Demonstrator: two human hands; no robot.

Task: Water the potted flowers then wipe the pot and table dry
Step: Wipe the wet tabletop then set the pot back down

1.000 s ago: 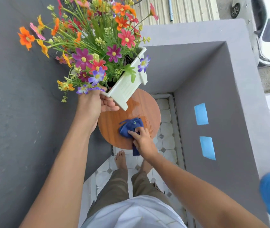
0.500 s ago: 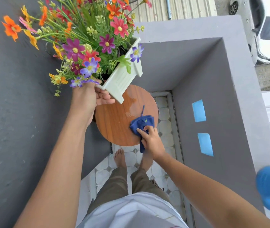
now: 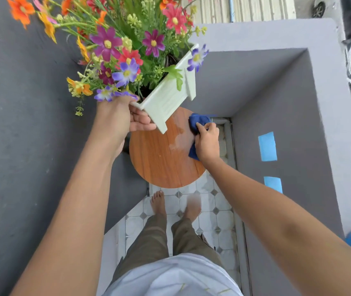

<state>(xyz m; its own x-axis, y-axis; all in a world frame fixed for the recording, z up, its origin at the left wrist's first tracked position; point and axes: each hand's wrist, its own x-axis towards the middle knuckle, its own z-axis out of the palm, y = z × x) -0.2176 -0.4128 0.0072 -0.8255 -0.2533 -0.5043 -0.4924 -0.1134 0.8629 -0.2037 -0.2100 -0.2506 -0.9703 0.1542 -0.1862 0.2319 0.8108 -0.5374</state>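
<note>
Potted flowers point(image 3: 131, 50) in a white slatted planter point(image 3: 168, 99) hang tilted above the round wooden table point(image 3: 159, 163), lifted clear in your left hand point(image 3: 125, 118) — seen from the head camera, the only view. That hand is closed around the planter's near lower corner, fingers curled beneath it. Your right hand point(image 3: 206, 139) is clenched on a bunched blue cloth point(image 3: 198, 122), pressing it to the tabletop at the far right rim, just beside a pale wet patch point(image 3: 179, 139) on the wood.

The planter looks rigid and light enough for one hand, but the spray of blooms leans well out to the left, so the load is likely top-heavy — a hold under the base or across a full side should steady it better than one corner. Its slats may be slick if wet. The stems look thin and easily bent; keep your fingers off them. The cloth is soft and bunches readily; a flatter spread would probably cover more water per pass.
</note>
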